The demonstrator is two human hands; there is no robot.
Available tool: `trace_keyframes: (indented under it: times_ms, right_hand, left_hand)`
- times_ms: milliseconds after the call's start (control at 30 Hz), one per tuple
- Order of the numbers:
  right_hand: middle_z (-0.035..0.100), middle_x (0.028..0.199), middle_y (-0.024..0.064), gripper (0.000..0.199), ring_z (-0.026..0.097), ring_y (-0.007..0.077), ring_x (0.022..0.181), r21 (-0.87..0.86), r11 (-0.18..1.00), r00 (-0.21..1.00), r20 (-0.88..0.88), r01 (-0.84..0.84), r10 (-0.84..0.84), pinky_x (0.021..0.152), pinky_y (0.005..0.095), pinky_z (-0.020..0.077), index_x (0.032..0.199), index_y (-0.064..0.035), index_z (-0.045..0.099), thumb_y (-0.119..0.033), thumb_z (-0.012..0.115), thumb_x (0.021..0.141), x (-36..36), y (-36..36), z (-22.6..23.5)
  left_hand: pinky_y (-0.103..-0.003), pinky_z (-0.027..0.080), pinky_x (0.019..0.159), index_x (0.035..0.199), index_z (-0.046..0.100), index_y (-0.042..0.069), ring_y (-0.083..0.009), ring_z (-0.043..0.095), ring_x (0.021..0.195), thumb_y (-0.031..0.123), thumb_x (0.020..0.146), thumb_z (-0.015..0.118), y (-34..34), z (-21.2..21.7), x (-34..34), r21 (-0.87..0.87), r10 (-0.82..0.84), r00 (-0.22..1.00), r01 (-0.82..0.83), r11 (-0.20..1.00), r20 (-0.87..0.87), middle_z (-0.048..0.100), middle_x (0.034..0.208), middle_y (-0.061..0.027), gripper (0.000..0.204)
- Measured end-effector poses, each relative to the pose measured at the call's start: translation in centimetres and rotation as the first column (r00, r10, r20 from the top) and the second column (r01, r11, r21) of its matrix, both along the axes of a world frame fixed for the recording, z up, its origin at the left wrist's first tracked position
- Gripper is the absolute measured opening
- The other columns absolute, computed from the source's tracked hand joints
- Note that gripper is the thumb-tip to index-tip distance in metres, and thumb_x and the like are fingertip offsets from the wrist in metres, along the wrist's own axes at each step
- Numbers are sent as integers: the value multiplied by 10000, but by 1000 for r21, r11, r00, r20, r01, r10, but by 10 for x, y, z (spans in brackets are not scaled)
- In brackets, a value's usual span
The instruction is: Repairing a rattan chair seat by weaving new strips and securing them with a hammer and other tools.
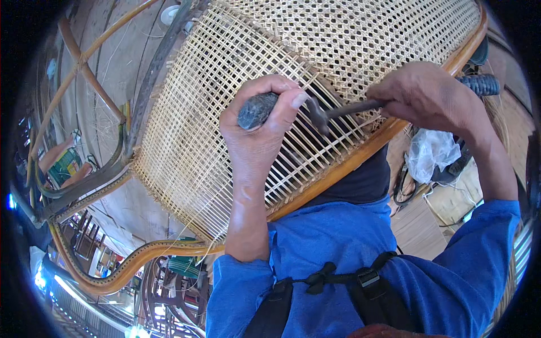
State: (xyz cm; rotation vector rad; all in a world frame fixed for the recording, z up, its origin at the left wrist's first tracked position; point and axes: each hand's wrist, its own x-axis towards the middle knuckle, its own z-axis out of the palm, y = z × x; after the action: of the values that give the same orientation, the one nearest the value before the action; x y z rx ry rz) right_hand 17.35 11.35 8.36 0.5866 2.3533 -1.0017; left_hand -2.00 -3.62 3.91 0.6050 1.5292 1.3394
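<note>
My left hand (253,127) is closed around a thick dark handle (257,111) with a rounded end; the rest of that tool is hidden. It is held over a cane seat panel (197,107) with an open grid weave. My right hand (420,96) grips a hammer (355,108) by its shaft, the ribbed black grip sticking out beyond the hand. The hammer's head lies just right of my left thumb, above loose strands with dark gaps between them. Along the panel's near side runs a varnished wooden rail (332,179), close to my body.
A finished-looking cane panel (360,34) with a tight holed pattern adjoins at the top. Curved wooden frame parts (112,281) extend left. On the right lies a clear plastic bag (431,155) by dark cables. Chair frames (169,298) stand at lower left.
</note>
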Motion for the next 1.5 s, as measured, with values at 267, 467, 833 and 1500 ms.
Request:
trace_keyframes:
  times_ms: [267, 467, 833, 1500]
  right_hand:
    - [585, 727, 143, 154, 596, 317, 721, 44, 999, 1000, 4, -29, 29, 678, 422, 459, 901, -47, 622, -143, 617, 780, 2, -5, 1]
    - [594, 697, 126, 166, 615, 306, 727, -60, 995, 981, 174, -78, 87, 678, 422, 466, 912, -70, 649, -150, 639, 767, -9, -13, 4]
    - [611, 740, 130, 152, 617, 302, 742, 43, 995, 992, 89, -90, 86, 685, 406, 475, 901, -72, 655, -131, 637, 761, -14, -9, 1]
    - [610, 760, 167, 246, 600, 337, 706, -184, 977, 988, 95, -103, 123, 654, 409, 464, 990, -22, 624, -71, 613, 749, -24, -20, 2]
  left_hand:
    - [-177, 484, 508, 890, 630, -2, -65, 591, 620, -13, 760, 713, -5, 7, -6, 11, 59, 998, -59, 998, 2, 665, 851, -94, 155]
    - [-159, 470, 428, 883, 634, 4, -49, 578, 579, 47, 786, 710, -10, 6, -7, -63, 70, 997, -71, 995, -20, 658, 822, -86, 131]
    - [-166, 469, 457, 885, 625, 3, -60, 573, 563, -20, 770, 695, -9, 7, -14, -24, 19, 998, -21, 999, -57, 669, 854, -116, 137]
    - [-165, 449, 475, 836, 650, 44, -21, 537, 566, 107, 776, 729, -31, 9, -28, -139, 106, 992, -97, 986, 62, 627, 720, 3, 118]
